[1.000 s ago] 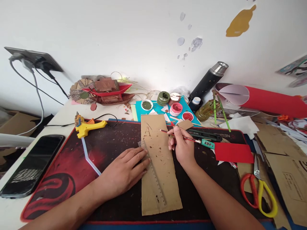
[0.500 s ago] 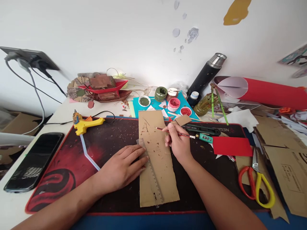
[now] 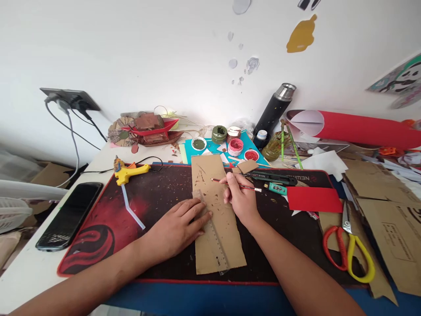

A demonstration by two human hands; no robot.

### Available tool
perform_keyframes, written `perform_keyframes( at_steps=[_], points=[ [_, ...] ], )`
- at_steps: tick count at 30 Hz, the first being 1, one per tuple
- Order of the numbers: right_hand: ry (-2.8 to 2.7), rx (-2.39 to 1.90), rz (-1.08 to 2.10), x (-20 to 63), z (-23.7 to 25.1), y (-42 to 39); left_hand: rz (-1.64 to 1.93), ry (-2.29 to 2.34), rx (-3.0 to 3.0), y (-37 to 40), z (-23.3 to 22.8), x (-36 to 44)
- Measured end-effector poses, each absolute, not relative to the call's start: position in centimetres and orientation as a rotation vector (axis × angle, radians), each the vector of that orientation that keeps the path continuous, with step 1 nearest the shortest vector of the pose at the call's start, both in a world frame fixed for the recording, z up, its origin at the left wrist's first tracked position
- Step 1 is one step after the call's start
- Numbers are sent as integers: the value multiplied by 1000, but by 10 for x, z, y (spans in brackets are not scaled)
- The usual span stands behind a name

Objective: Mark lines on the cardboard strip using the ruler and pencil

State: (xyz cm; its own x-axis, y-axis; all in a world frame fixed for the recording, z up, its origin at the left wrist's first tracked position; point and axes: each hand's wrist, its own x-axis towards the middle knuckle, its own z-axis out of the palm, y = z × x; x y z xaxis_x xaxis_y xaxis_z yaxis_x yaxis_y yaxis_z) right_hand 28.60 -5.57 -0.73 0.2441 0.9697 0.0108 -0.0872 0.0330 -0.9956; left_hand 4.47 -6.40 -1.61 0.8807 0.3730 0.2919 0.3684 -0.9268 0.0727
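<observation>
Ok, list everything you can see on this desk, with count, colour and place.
cardboard strip: 1, brown, mat centre
ruler: 1, clear, on the strip
pencil: 1, red, in right hand
glue gun: 1, yellow, mat's far left
phone: 1, black, left of mat
scissors: 1, red and yellow, right
red card: 1, right of the strip
paint pots: several, green and red, behind the strip
flask: 1, black, by wall
left hand: on ruler
right hand: holds pencil
</observation>
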Motion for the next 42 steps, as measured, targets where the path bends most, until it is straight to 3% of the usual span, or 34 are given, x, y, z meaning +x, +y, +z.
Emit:
perform_keyframes(
  at_steps=[27,42],
  points=[
    [-852,-1212,1222,287,-9,-50,573,646,2747,-17,-2,31],
    [-908,-1254,1245,289,-8,-50,454,663,2674,0,-7,31]
  ],
)
